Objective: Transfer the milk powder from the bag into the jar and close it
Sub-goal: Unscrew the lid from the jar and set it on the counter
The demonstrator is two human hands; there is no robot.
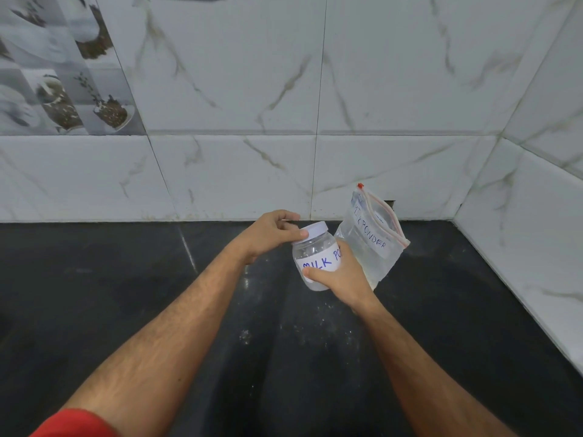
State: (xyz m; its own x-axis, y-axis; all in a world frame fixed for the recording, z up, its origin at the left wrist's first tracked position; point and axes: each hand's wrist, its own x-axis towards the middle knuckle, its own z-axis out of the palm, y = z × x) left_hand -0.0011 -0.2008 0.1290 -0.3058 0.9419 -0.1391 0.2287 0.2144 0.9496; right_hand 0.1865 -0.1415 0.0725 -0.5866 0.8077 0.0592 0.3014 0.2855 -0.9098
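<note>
A clear plastic jar with a handwritten "MILK PO…" label is tilted slightly left above the black counter. My right hand wraps its lower body from the right. My left hand grips the white lid, which sits on the jar's mouth. White powder shows at the jar's bottom. Just right of the jar, a clear zip bag with a red seal strip and a "MILK POWDER" label stands leaning toward the wall; it looks nearly empty.
Marble-patterned tiled walls close off the back and the right side, forming a corner at the far right. Faint specks of white powder lie on the counter in front of the jar.
</note>
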